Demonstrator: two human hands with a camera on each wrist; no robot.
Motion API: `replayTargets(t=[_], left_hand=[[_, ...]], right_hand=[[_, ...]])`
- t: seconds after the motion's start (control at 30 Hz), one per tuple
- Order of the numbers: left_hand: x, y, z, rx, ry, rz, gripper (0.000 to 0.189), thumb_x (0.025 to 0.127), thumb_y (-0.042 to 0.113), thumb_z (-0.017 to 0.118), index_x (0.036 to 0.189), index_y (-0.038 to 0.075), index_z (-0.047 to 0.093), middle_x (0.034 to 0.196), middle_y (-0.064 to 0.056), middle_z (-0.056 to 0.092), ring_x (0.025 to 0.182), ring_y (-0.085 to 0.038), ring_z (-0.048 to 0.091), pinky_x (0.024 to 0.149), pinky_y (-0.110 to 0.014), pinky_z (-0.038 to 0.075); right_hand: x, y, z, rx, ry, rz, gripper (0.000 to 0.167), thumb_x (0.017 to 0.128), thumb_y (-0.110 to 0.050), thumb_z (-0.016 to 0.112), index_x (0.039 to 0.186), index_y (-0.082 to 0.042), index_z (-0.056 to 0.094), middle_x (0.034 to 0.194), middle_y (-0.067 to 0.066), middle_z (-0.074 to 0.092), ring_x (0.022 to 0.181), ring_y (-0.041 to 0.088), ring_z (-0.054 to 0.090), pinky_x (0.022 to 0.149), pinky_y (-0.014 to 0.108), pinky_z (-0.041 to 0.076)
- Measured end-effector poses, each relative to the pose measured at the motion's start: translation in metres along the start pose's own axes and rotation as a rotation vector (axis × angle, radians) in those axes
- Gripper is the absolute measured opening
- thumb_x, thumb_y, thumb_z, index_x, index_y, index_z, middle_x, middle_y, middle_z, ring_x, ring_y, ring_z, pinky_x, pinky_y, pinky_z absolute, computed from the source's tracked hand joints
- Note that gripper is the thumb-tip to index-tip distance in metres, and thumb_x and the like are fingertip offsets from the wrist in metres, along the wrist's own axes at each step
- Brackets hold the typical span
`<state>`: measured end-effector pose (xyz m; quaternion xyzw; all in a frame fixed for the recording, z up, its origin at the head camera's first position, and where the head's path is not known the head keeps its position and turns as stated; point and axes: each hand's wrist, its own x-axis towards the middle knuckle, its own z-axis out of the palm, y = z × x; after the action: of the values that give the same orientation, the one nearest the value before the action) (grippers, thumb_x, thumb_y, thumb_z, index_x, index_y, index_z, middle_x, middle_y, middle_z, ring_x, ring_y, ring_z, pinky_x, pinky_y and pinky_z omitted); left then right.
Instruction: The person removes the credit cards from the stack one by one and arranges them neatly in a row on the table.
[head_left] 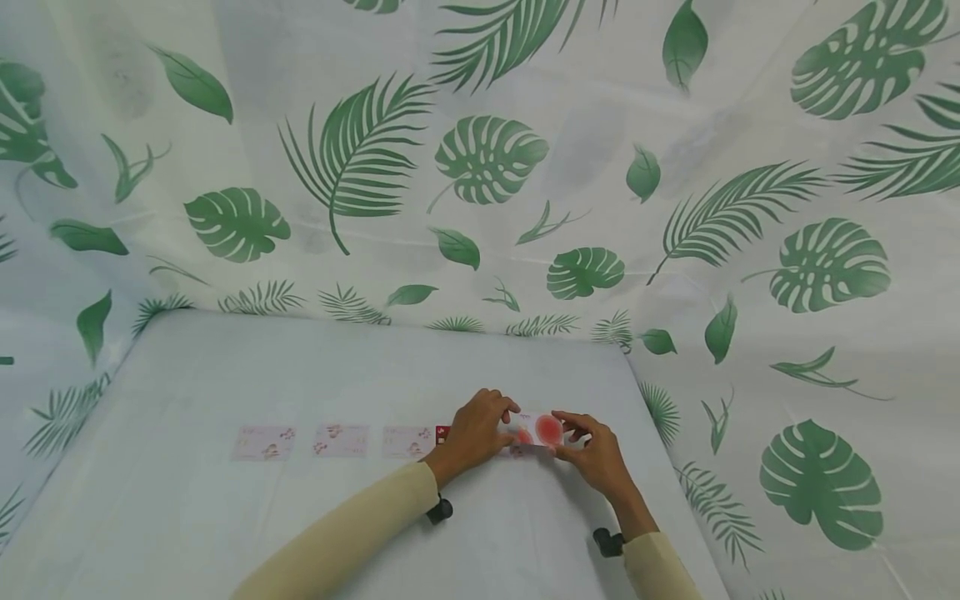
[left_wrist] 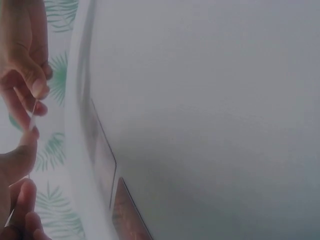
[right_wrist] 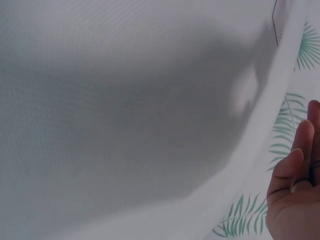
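In the head view, a small white card [head_left: 531,427] with red-pink round prints is raised above the table between both hands. My left hand [head_left: 474,427] pinches it at its left end. At the opposite end, the thumb and fingers of my right hand [head_left: 598,457] grip the edge. Seen from the left wrist, the card [left_wrist: 33,121] is nearly edge-on between the hands. The right wrist view shows part of my right hand [right_wrist: 295,195], but not the held card. A pale card [head_left: 513,452] lies below the held one, and a red card [head_left: 442,434] is partly hidden by my left hand.
Pale pink printed cards lie in a row to the left: one [head_left: 264,443] furthest out, another [head_left: 341,441], then a third [head_left: 407,442] near the left wrist. The white tabletop [head_left: 300,525] meets leaf-printed sheeting [head_left: 480,225] at the back and sides.
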<state>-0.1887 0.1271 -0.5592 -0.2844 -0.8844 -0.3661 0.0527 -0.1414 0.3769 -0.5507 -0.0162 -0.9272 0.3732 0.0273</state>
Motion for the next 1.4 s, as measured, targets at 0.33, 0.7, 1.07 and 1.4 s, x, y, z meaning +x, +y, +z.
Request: replayTargets(t=[0.33,0.7,1.07,1.4], left_hand=[[0.002,0.009,0.008,0.021,0.019,-0.001,0.041,0.085,0.028,0.092,0.121,0.016,0.076,0.094,0.004,0.067,0.091,-0.010,0.055,0.074,-0.017,0.049],[0.002,0.015,0.018,0.047,0.039,0.012,0.042,0.085,0.032,0.092,0.121,0.017,0.075,0.095,0.003,0.071,0.091,-0.011,0.058,0.072,-0.017,0.049],[-0.002,0.018,0.026,0.069,0.036,0.002,0.043,0.085,0.032,0.092,0.122,0.018,0.074,0.101,0.002,0.072,0.094,-0.012,0.059,0.078,-0.018,0.053],[0.000,0.021,0.029,0.084,0.062,0.020,0.044,0.083,0.033,0.093,0.120,0.017,0.075,0.100,0.002,0.072,0.091,-0.012,0.058,0.077,-0.017,0.053]], right_hand=[[-0.003,0.005,-0.006,-0.032,-0.010,0.042,0.062,0.082,-0.017,0.093,0.139,-0.027,0.071,0.121,0.006,0.071,0.104,0.023,0.059,0.084,0.031,0.046],[-0.005,0.008,-0.013,-0.061,-0.022,0.078,0.065,0.083,-0.013,0.092,0.143,-0.025,0.069,0.126,0.007,0.070,0.106,0.024,0.059,0.085,0.030,0.049],[-0.008,0.013,-0.013,-0.064,-0.025,0.098,0.064,0.084,-0.011,0.090,0.143,-0.024,0.068,0.127,0.008,0.071,0.106,0.024,0.058,0.084,0.028,0.050],[-0.008,0.018,-0.014,-0.098,-0.014,0.091,0.065,0.083,-0.010,0.091,0.143,-0.024,0.068,0.126,0.008,0.072,0.105,0.023,0.059,0.084,0.029,0.050]])
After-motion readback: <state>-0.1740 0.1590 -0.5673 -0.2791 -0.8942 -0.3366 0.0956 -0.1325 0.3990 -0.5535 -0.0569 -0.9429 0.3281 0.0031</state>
